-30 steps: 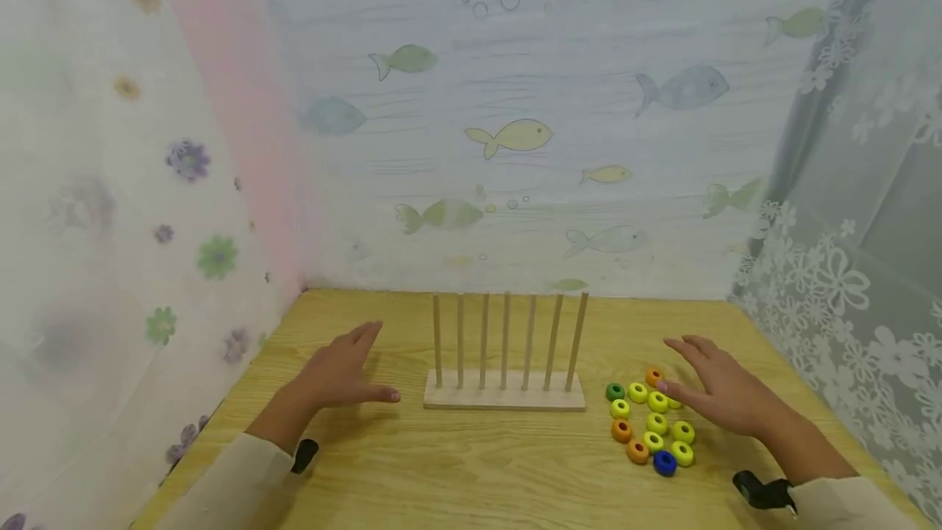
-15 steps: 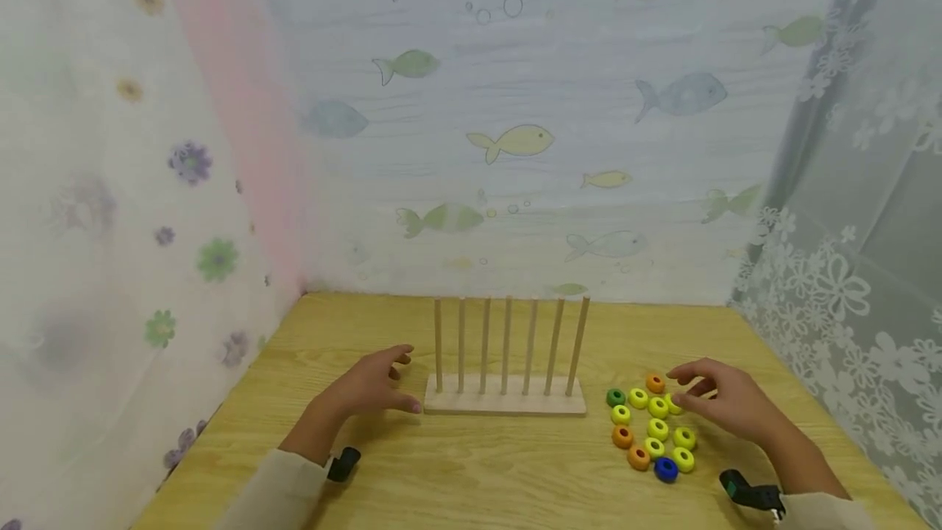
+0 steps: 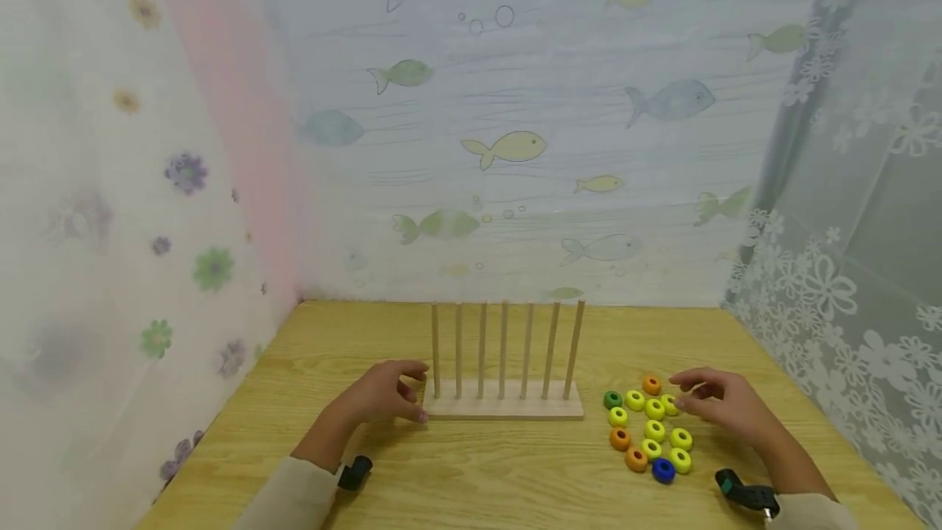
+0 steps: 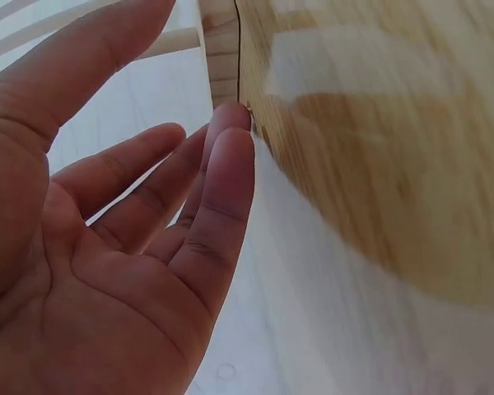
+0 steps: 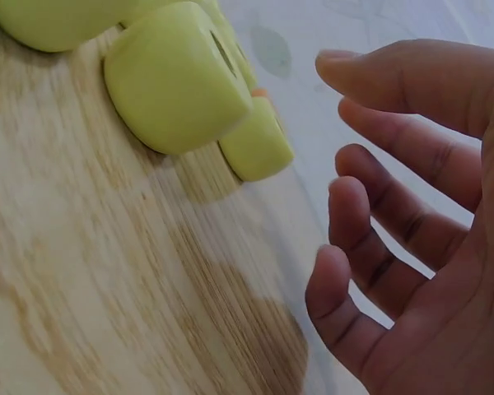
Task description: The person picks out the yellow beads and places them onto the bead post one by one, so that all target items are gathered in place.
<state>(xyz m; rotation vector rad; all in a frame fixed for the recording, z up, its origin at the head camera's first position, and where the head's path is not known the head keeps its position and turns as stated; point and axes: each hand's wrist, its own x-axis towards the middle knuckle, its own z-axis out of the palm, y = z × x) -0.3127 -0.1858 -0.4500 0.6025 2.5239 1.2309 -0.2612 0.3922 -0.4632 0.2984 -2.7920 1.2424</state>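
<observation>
A wooden peg rack (image 3: 504, 410), a flat base with a row of several upright bare pegs, stands mid-table. At its left end is my left hand (image 3: 383, 393), thumb toward the front corner and fingers toward the back one. In the left wrist view its fingers are loosely bent with nothing between them, near the base's end (image 4: 222, 49). My right hand (image 3: 724, 403) hovers beside a group of beads, its relaxed fingers holding nothing. Nearest to its fingertips is a yellow bead (image 3: 669, 404); other yellow beads (image 5: 177, 78) show large in the right wrist view.
Among the group right of the rack are a green bead (image 3: 613, 400), a blue bead (image 3: 663, 471) and several orange beads (image 3: 621, 438). Cloth with printed fish (image 3: 515, 145) hangs behind the wooden table (image 3: 471, 473); flowered curtains flank both sides.
My left hand has moved right, up to the rack's left end, its fingers bending. My right hand has drawn slightly back from over the beads, fingers curling a little. Rack and beads stay put.
</observation>
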